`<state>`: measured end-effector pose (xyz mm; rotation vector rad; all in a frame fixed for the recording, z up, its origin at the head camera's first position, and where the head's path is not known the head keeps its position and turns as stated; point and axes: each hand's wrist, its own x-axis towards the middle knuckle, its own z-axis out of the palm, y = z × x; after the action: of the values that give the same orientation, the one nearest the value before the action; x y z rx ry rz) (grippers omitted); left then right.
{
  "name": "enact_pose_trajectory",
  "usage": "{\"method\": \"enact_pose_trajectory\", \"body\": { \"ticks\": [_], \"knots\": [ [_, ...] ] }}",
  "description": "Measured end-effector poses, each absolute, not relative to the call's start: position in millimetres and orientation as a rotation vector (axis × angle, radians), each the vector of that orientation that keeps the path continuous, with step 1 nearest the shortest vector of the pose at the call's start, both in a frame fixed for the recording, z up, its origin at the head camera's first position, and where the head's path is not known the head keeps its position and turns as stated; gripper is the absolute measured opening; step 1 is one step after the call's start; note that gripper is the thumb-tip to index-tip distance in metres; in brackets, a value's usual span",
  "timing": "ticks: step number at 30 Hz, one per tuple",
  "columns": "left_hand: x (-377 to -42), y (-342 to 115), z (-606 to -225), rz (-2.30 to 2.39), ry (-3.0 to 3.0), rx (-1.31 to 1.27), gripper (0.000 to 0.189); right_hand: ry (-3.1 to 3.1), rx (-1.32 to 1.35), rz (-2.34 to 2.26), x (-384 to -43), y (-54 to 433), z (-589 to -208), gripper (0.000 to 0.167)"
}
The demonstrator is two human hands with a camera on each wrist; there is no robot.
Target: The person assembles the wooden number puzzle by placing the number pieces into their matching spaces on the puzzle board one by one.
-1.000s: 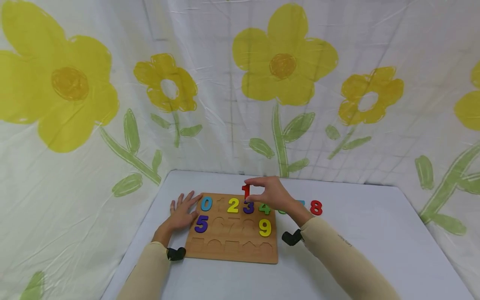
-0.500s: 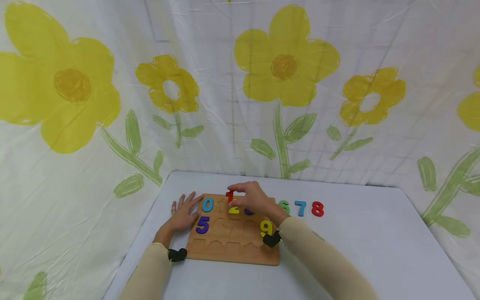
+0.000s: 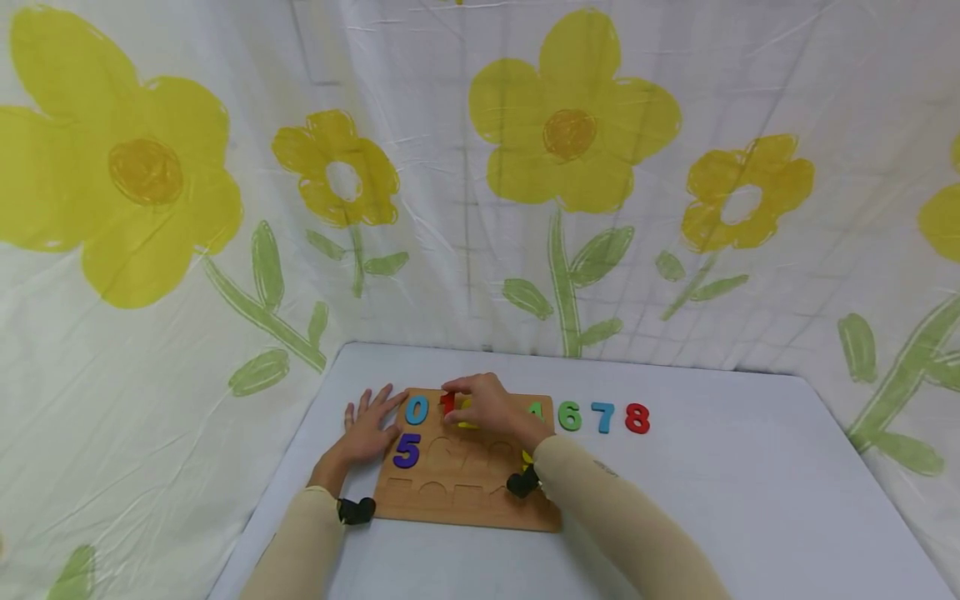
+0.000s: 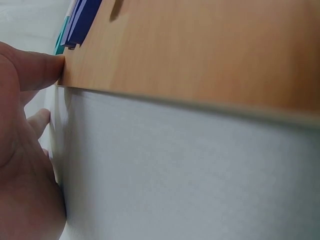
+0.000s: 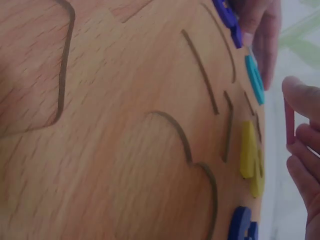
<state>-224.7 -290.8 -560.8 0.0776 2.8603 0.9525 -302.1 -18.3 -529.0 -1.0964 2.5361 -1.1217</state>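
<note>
Through the head feed I am seeing the right hand pinching the red 1 over the wooden board's top row, between the light blue 0 and the yellow 2. The left hand is resting, fingers spread, at the board's left edge; my left wrist feed is showing its thumb touching that edge near the purple 5. My right wrist feed is revealing a gap between 1 and board, plus the dark blue 3, which the right hand is hiding from the head camera. Only the head feed is showing the green 6 lying on the bench.
</note>
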Motion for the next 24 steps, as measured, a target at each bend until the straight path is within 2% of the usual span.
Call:
{"method": "enact_pose_trajectory", "body": {
  "ticks": [14, 24],
  "knots": [
    [-218.1, -288.7, -556.2, 1.053, 2.883, 0.122, 0.065, 2.636, -1.081, -0.918, -301.1, -33.8, -541.7, 0.054],
    [-223.0, -289.9, -556.0, 0.951, 2.857, 0.067, 0.066, 2.706, -1.123, -0.833, -303.0, -38.9, -552.4, 0.057]
  ]
}}
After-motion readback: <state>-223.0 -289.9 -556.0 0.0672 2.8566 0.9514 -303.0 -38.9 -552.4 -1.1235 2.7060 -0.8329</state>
